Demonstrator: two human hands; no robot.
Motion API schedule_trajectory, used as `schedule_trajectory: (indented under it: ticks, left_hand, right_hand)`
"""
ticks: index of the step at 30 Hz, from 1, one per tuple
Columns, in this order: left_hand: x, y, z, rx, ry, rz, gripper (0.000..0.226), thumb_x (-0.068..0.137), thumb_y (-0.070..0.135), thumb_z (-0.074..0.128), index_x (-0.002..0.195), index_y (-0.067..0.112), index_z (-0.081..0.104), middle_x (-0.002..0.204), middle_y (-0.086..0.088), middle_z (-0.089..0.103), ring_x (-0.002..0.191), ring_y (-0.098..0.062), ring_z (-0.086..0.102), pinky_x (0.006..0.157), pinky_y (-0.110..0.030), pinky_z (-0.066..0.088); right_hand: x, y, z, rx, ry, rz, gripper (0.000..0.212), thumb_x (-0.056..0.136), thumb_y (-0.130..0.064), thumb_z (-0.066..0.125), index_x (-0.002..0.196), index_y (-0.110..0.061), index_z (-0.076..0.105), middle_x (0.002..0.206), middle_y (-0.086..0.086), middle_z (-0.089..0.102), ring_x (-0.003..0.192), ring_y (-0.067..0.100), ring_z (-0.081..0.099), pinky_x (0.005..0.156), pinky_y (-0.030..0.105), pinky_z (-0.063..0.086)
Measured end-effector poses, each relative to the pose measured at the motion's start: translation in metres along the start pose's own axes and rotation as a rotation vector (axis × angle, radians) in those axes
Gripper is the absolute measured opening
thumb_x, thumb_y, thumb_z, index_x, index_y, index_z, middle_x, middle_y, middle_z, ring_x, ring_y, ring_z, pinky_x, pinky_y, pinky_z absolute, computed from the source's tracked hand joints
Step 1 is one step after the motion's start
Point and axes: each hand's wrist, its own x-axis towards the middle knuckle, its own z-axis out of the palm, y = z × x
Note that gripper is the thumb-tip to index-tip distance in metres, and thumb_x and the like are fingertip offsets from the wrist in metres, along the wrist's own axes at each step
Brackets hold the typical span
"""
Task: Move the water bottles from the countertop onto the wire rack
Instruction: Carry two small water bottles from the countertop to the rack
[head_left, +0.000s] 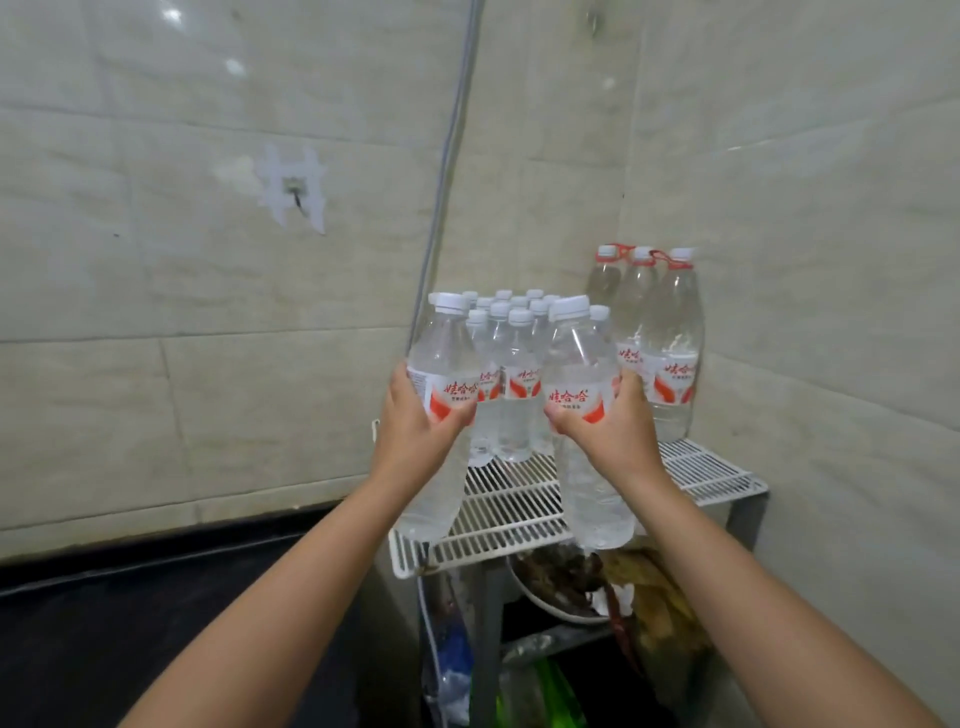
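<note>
Left hand (415, 421) grips bottle (441, 410) at label, above wire rack (519, 509) front edge | right hand (608, 421) grips second bottle (584, 415) likewise | full, likely heavy; thin plastic, smooth | waist hold suits.

Rear small bottles (511, 301): caps only visible, bodies hidden. Plate (550, 597) under rack (519, 514): contents indistinct. Bags (524, 696) below: cut off by bottom edge.
</note>
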Motion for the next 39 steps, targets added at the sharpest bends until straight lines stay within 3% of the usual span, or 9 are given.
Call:
schedule_trajectory:
  ticks: [4, 8, 15, 21, 24, 26, 31, 35, 39]
  left_hand:
    - [0.029, -0.019, 0.040, -0.039, -0.046, -0.019, 0.083, 0.072, 0.036, 0.072, 0.136, 0.016, 0.023, 0.135, -0.008, 0.041, 0.121, -0.026, 0.046, 0.099, -0.050, 0.043]
    - [0.049, -0.037, 0.072, -0.128, -0.062, -0.060, 0.086, 0.073, 0.034, 0.072, 0.139, 0.019, 0.019, 0.137, -0.009, 0.040, 0.122, -0.026, 0.046, 0.099, -0.050, 0.043]
    - [0.056, -0.057, 0.099, -0.141, -0.077, -0.115, 0.092, 0.065, 0.045, 0.067, 0.139, 0.019, 0.020, 0.137, -0.009, 0.038, 0.123, -0.024, 0.045, 0.101, -0.048, 0.042]
    - [0.058, -0.058, 0.111, 0.024, -0.060, -0.120, 0.071, 0.083, 0.033, 0.058, 0.141, 0.015, 0.020, 0.140, -0.009, 0.022, 0.128, -0.023, 0.033, 0.105, -0.033, 0.032]
    - [0.051, -0.059, 0.111, 0.153, -0.045, -0.125, 0.077, 0.081, 0.055, 0.045, 0.143, 0.018, 0.017, 0.142, -0.012, 0.024, 0.133, -0.024, 0.021, 0.109, -0.037, 0.020]
    - [0.046, -0.062, 0.107, 0.218, -0.072, -0.135, 0.082, 0.076, 0.062, 0.041, 0.143, 0.020, 0.017, 0.140, -0.009, 0.032, 0.131, -0.024, 0.025, 0.111, -0.047, 0.024]
    - [0.030, -0.071, 0.106, 0.282, -0.130, -0.148, 0.080, 0.076, 0.027, 0.069, 0.140, 0.027, 0.022, 0.136, 0.001, 0.046, 0.123, -0.015, 0.044, 0.101, -0.045, 0.042]
    - [0.028, -0.068, 0.105, 0.287, -0.105, -0.154, 0.081, 0.073, 0.020, 0.073, 0.137, 0.030, 0.025, 0.131, 0.004, 0.052, 0.113, -0.009, 0.049, 0.096, -0.038, 0.045]
    - [0.026, -0.066, 0.110, 0.281, -0.053, -0.162, 0.082, 0.073, 0.016, 0.073, 0.138, 0.026, 0.025, 0.131, 0.003, 0.050, 0.118, -0.015, 0.049, 0.099, -0.040, 0.044]
  right_hand:
    - [0.043, 0.027, 0.014, 0.004, -0.034, 0.001, 0.083, 0.069, -0.037, 0.075, 0.131, -0.007, 0.030, 0.126, 0.011, 0.048, 0.112, 0.027, 0.052, 0.095, 0.042, 0.047]
    - [0.076, 0.054, 0.035, 0.044, -0.083, 0.020, 0.078, 0.071, -0.033, 0.074, 0.130, -0.007, 0.030, 0.124, 0.011, 0.048, 0.112, 0.027, 0.052, 0.093, 0.041, 0.048]
    - [0.101, 0.095, 0.059, 0.193, -0.179, 0.017, 0.087, 0.073, -0.031, 0.073, 0.141, -0.014, 0.021, 0.143, 0.007, 0.034, 0.131, 0.022, 0.036, 0.108, 0.044, 0.035]
    - [0.110, 0.106, 0.072, 0.251, -0.260, -0.025, 0.077, 0.075, -0.035, 0.070, 0.138, -0.019, 0.028, 0.144, 0.004, 0.019, 0.121, 0.008, 0.029, 0.097, 0.023, 0.026]
    - [0.113, 0.106, 0.074, 0.257, -0.314, -0.071, 0.073, 0.077, -0.037, 0.067, 0.138, -0.022, 0.029, 0.148, 0.005, 0.014, 0.131, 0.014, 0.024, 0.103, 0.028, 0.024]
    - [0.115, 0.107, 0.071, 0.253, -0.318, -0.099, 0.070, 0.077, -0.036, 0.067, 0.136, -0.021, 0.032, 0.144, 0.006, 0.021, 0.129, 0.013, 0.026, 0.101, 0.027, 0.024]
    - [0.103, 0.123, 0.059, -0.005, -0.367, -0.140, 0.064, 0.073, -0.038, 0.071, 0.127, -0.016, 0.044, 0.124, 0.003, 0.052, 0.114, 0.019, 0.051, 0.094, 0.028, 0.041]
    - [0.095, 0.131, 0.059, -0.039, -0.434, -0.088, 0.056, 0.075, -0.030, 0.072, 0.121, -0.013, 0.046, 0.124, 0.006, 0.056, 0.112, 0.021, 0.055, 0.097, 0.039, 0.047]
    - [0.093, 0.127, 0.065, -0.009, -0.398, -0.094, 0.060, 0.076, -0.026, 0.071, 0.126, -0.012, 0.043, 0.128, 0.006, 0.049, 0.116, 0.020, 0.049, 0.096, 0.028, 0.039]
